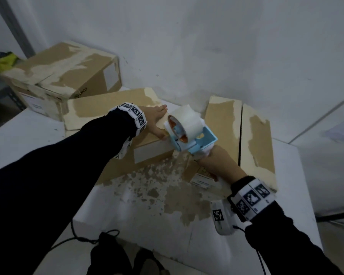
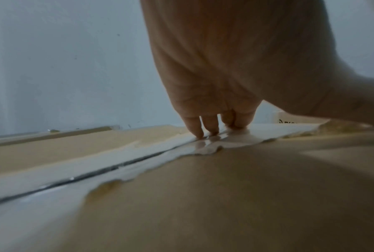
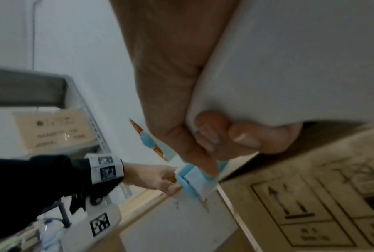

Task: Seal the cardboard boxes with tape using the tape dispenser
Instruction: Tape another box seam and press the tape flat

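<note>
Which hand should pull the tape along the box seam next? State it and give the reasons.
Right. The right hand already grips the tape dispenser at the near edge of the box, while the left hand lies flat on its top, holding it steady.

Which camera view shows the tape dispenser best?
The head view: the whole tape dispenser shows, gripped by the right hand. The right wrist view shows only its white handle and blue edge; the left wrist view shows nothing of it.
</note>
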